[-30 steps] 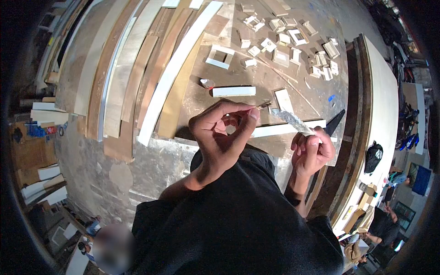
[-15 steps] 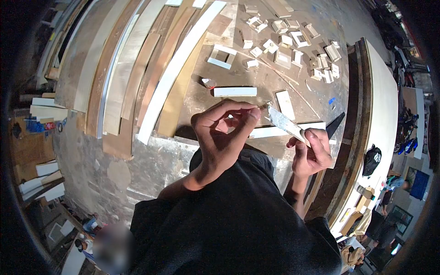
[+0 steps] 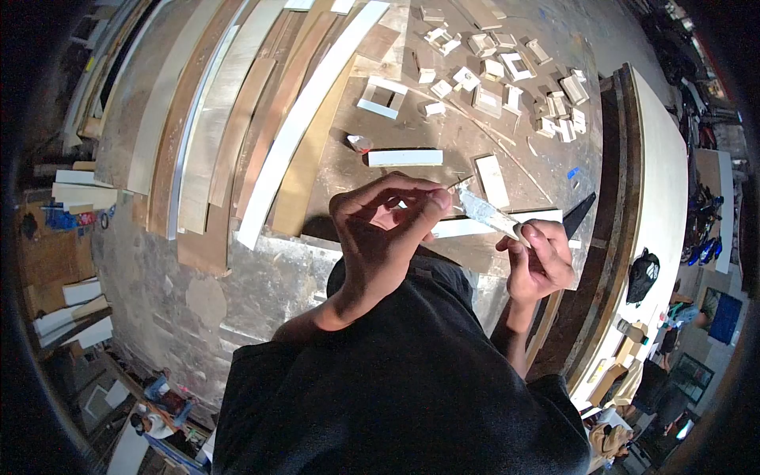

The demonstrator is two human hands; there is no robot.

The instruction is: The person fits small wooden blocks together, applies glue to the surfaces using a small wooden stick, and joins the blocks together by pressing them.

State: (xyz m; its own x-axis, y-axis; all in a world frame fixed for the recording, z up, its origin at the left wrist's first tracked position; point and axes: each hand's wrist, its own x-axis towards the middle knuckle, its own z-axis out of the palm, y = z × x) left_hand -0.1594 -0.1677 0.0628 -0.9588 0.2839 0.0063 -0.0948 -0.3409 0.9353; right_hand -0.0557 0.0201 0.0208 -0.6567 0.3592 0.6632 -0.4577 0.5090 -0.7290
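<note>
Held in my right hand (image 3: 540, 257) is a flat wooden stick (image 3: 495, 215), its far end smeared with whitish, glue-like paste. The stick slants up and left, its coated tip close to my left fingertips. My left hand (image 3: 392, 214) is closed in a pinch, thumb against forefinger. Something small and thin shows at those fingertips, too small to name. Beneath the hands lies a white-faced strip (image 3: 467, 228), partly covered by them. A short white board (image 3: 405, 157) and another pale board (image 3: 492, 180) lie just beyond.
Long wooden planks (image 3: 273, 134) lie side by side at left. Several small wooden blocks and frames (image 3: 487, 99) are scattered at the far right, near a rectangular frame (image 3: 383, 97). A dark pointed piece (image 3: 582, 215) sits by my right hand. People (image 3: 154, 423) are at lower left.
The stick's coated tip has dipped slightly and shifted a little left, showing more of its smeared face. My left hand stays almost where it was, still pinched.
</note>
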